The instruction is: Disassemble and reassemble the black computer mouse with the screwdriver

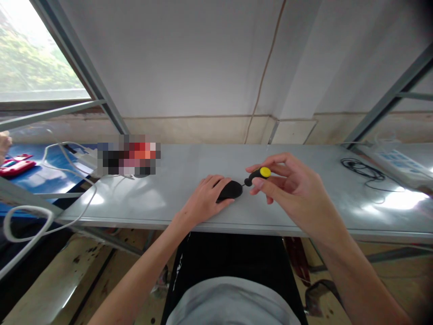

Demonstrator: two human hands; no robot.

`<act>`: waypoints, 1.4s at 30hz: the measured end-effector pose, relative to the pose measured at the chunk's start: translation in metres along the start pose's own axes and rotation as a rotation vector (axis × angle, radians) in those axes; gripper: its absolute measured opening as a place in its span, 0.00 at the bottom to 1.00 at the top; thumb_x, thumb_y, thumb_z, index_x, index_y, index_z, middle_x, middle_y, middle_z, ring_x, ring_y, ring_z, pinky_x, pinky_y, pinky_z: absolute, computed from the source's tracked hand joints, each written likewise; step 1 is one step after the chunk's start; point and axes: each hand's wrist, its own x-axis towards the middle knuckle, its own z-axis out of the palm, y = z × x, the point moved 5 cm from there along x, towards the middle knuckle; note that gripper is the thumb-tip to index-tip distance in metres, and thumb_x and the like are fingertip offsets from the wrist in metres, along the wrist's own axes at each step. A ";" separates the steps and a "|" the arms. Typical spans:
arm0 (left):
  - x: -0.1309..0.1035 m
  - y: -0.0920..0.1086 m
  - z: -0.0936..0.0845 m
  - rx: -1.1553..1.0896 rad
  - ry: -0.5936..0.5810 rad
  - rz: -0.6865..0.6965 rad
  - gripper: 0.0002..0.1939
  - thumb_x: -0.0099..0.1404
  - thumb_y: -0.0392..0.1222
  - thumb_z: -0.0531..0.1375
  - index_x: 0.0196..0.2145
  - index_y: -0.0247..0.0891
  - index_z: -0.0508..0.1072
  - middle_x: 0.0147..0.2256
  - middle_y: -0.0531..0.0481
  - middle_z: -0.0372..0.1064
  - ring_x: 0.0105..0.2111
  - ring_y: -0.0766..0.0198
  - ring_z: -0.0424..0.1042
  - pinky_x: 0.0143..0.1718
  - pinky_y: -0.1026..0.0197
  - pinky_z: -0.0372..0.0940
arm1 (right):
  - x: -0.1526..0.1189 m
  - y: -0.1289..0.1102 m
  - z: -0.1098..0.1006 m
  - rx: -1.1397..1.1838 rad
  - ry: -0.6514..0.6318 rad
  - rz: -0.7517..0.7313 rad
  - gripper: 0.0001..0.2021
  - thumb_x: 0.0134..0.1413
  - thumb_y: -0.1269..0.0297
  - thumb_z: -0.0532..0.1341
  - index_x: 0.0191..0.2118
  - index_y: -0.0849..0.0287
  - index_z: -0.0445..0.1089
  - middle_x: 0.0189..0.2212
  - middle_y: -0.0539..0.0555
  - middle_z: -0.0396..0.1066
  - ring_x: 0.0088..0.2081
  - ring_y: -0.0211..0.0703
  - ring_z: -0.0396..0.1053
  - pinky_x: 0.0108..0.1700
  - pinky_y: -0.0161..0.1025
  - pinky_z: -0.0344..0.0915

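A black computer mouse (231, 191) rests on the grey table under my left hand (208, 196), whose fingers are closed around its left part. In my right hand (295, 187) is a small screwdriver (259, 174) with a black handle and a yellow end cap, pinched between thumb and fingers. Its thin shaft points left and reaches the right end of the mouse. I cannot make out whether the tip sits in a screw.
The grey table (189, 162) runs along a wall. A coiled black cable (363, 169) and a white power strip (395, 158) lie at right. Left are a pixelated patch (130, 155), a white cable (91, 198) and a red object (18, 167). Another person's hand (4, 143) shows far left.
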 end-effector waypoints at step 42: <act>-0.001 -0.001 0.001 -0.005 0.003 -0.003 0.26 0.74 0.49 0.66 0.65 0.41 0.67 0.57 0.39 0.72 0.56 0.45 0.73 0.61 0.41 0.70 | 0.002 -0.003 -0.001 -0.132 -0.090 -0.030 0.15 0.73 0.52 0.63 0.58 0.49 0.76 0.52 0.55 0.79 0.40 0.44 0.82 0.30 0.37 0.73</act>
